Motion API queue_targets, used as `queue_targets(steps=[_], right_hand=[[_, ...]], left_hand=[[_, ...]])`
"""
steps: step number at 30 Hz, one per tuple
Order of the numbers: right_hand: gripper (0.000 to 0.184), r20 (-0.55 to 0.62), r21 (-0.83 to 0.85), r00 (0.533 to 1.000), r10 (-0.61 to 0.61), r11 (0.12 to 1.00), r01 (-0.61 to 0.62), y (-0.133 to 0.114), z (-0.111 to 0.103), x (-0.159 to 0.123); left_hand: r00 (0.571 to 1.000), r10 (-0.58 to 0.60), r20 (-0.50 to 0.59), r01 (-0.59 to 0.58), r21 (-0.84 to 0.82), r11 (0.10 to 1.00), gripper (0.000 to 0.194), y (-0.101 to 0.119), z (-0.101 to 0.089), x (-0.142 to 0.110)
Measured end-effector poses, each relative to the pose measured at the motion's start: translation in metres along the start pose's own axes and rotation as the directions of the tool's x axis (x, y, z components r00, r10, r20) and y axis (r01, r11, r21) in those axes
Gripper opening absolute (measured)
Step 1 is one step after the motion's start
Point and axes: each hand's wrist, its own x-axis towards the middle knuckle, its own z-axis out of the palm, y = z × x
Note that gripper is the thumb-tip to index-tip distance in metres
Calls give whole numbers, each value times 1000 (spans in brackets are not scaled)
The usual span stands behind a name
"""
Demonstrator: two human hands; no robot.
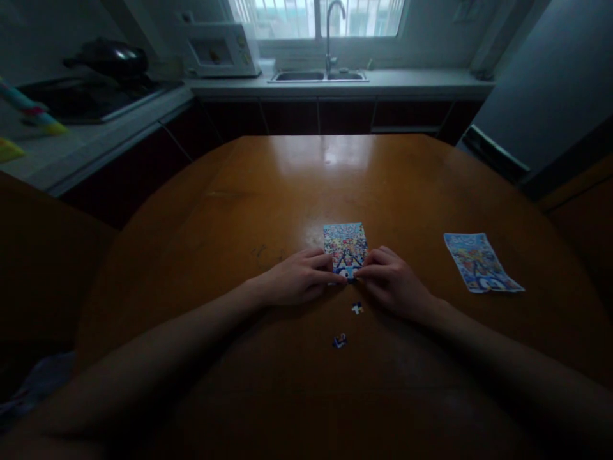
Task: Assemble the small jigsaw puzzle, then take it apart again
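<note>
A small, colourful jigsaw puzzle (345,239) lies flat on the wooden table, its lower edge between my two hands. My left hand (302,276) is closed at the puzzle's left side, with fingertips pressed on its lower part. At the lower right edge, my right hand (390,279) has thumb and finger pinched together on what looks like a puzzle piece (352,275), mostly covered by the fingertips. Closer to me lies a loose puzzle piece (357,308) with white and dark parts. Another dark loose piece (340,340) is nearer still.
A creased picture sheet (481,262) with a similar print lies to the right on the round-edged table (268,191). Beyond stand a counter with a sink (318,76), a microwave (221,50) and, at left, a stove with a dark pan (112,57).
</note>
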Motion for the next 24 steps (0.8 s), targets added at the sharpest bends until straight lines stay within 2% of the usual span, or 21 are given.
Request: queue_targets(steps=[4, 14, 20, 24], right_hand=[[18, 45, -35, 999, -10, 999, 11, 0, 2, -1], [20, 57, -41, 998, 7, 999, -5, -3, 4, -1], [17, -30, -24, 1000, 6, 1000, -7, 1, 5, -2], [19, 25, -24, 1000, 1, 1000, 0, -1, 4, -1]], left_hand=[[1000, -5, 11, 4, 13, 1000, 37, 0, 1, 0], [1000, -16, -12, 16, 27, 999, 35, 9, -2, 4], [1000, -19, -24, 19, 5, 1000, 34, 9, -1, 3], [999, -33, -16, 33, -3, 999, 35, 8, 0, 3]])
